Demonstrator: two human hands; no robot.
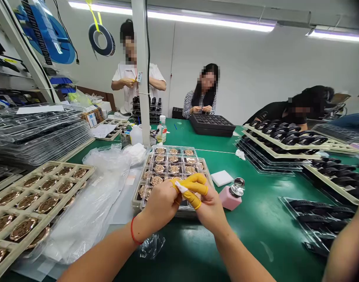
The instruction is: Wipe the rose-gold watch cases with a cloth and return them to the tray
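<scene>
Currently, both hands meet over the near middle of the bench. Left hand (163,197) and right hand (208,201), yellow cots on some fingers, appear to pinch a small white wad (181,187) between their fingertips, grip narrow. Whether it is tissue or cloth, cannot tell. Step in hand, by my judgement: shaping or gripping the wad. Next move calls for a firm pinch and care above the gold-toned discs (159,168), which sit in a clear tray (137,204) just below and beyond the hands; the forearms and fingers hide some cells.

Right of the tray: a white pad (222,178) and, nearer, a pink bottle (230,199) with a metal top, close beside the right hand; a wide swing could knock it. Left: crumpled plastic bags (79,223), then a beige tray (91,170) of similar discs, limiting room that side. Far: a pole (141,70) rises behind the clear tray; a co-worker (207,94) sits past a black box (213,130). Far right: stacked trays of black straps (287,131). Near right edge: another person's arm (346,248), blurred.
</scene>
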